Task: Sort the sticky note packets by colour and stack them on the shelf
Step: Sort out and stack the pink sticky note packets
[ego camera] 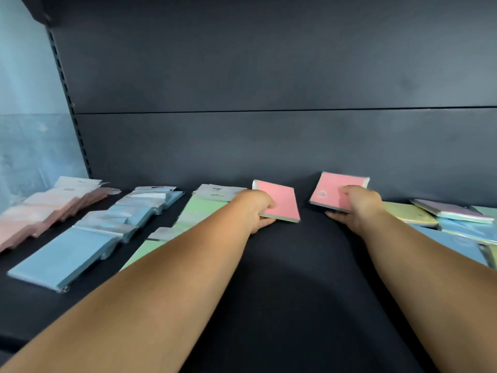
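Flanking the hands: sorted rows of pale pink (40, 211), blue (88, 235) and green packets (199, 211) beyond the left hand (258, 211); an unsorted pile (451, 222) beside the right hand (357, 208). One pink packet (282, 203) is gripped by the left, another pink packet (336, 189) by the right, above the dark shelf (282, 278).

You have two pink packets in hand, one in your left hand (259, 211) and one in your right hand (357, 208). On the shelf (282, 292), three sorted rows run along the left end: pale pink (48, 211), blue (107, 230) and green (199, 211); their overlapping packets are too blurred to count. A mixed pile (446, 224) sits at the right edge.
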`<state>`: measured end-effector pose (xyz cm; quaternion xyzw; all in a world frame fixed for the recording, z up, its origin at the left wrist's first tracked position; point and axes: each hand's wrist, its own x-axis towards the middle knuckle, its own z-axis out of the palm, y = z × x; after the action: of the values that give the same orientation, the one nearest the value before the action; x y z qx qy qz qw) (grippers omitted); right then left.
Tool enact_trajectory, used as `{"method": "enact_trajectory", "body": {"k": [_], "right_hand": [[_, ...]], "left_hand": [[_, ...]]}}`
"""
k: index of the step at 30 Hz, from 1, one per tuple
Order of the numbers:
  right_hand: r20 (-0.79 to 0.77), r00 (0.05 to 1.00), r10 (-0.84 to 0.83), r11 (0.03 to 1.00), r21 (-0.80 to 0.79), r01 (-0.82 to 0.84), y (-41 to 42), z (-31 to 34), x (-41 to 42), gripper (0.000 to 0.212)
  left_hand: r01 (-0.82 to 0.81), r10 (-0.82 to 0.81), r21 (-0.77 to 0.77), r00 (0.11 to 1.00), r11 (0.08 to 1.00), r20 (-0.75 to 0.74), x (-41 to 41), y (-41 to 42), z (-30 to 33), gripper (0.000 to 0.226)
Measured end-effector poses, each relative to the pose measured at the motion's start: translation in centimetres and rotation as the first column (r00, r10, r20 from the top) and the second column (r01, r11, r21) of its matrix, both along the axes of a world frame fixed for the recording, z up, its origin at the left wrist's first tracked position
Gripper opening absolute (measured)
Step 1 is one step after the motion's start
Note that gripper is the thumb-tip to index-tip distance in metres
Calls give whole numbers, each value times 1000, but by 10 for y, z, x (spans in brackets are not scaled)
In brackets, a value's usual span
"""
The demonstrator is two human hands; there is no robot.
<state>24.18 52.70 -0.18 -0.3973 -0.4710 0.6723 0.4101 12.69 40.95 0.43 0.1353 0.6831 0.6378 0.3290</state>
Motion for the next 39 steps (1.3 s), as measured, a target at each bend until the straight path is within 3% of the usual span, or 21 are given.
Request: {"method": "enact_trajectory", "body": {"k": [3, 6, 7, 10, 13, 15, 18, 21, 23, 25, 27, 29, 31, 33, 36, 39], "right_hand": [[-3, 1000, 17, 1000, -7, -17, 8, 1, 12, 19], [-6, 995, 103, 995, 4, -103, 9, 0, 15, 18], [12, 991, 136, 990, 17, -136, 8, 0, 15, 17], [118, 976, 184, 978, 79, -194, 4, 2, 12, 12], [193, 960, 205, 968, 106, -228, 2, 3, 10, 12], [228, 948, 221, 962, 107, -250, 0, 3, 10, 17], [241, 930, 278, 948, 86, -306, -5, 3, 9, 18], [226, 905, 360, 920, 76, -385, -16, 7, 6, 16], [244, 889, 389, 902, 98, -421, -30, 9, 3, 11], [312, 855, 414, 878, 112, -466, -42, 12, -2, 3], [478, 798, 366, 858, 159, -489, -54, 12, -6, 16], [716, 672, 189, 815, 267, -514, -62, 14, -7, 24], [873, 488, -13, 738, 338, -584, -68, 15, -8, 25], [917, 387, -96, 714, 335, -615, -69, 15, -9, 40], [929, 348, -127, 722, 327, -610, -72, 15, -5, 53], [934, 347, -80, 745, 287, -602, -71, 16, 5, 45]], "left_hand": [[-21, 20, -22, 999, 1000, -30, 6, 11, -4, 39], [-38, 31, -50, 991, 998, -128, 5, 24, -6, 21], [-53, 31, -100, 978, 994, -206, 6, 27, -5, 17], [-159, -43, -364, 871, 918, -490, 7, 29, -1, 32], [-209, -120, -483, 817, 850, -564, 6, 28, 2, 37], [-198, -99, -463, 834, 864, -543, 5, 29, 3, 35], [-137, -15, -317, 901, 938, -434, 6, 19, 8, 37], [-84, -45, -257, 888, 963, -457, 9, -7, 17, 37], [-59, -109, -278, 827, 959, -551, 16, -30, 21, 33], [-77, -228, -382, 687, 921, -690, 27, -53, 22, 38], [-129, -366, -488, 508, 863, -780, 46, -76, 20, 41], [-157, -425, -520, 406, 840, -809, 61, -94, 12, 41], [-164, -427, -505, 354, 848, -832, 68, -106, -1, 39], [-145, -414, -475, 316, 868, -854, 72, -112, -14, 38], [-116, -454, -500, 281, 858, -845, 75, -115, -26, 41], [-90, -531, -562, 238, 822, -814, 75, -117, -32, 41]]}}
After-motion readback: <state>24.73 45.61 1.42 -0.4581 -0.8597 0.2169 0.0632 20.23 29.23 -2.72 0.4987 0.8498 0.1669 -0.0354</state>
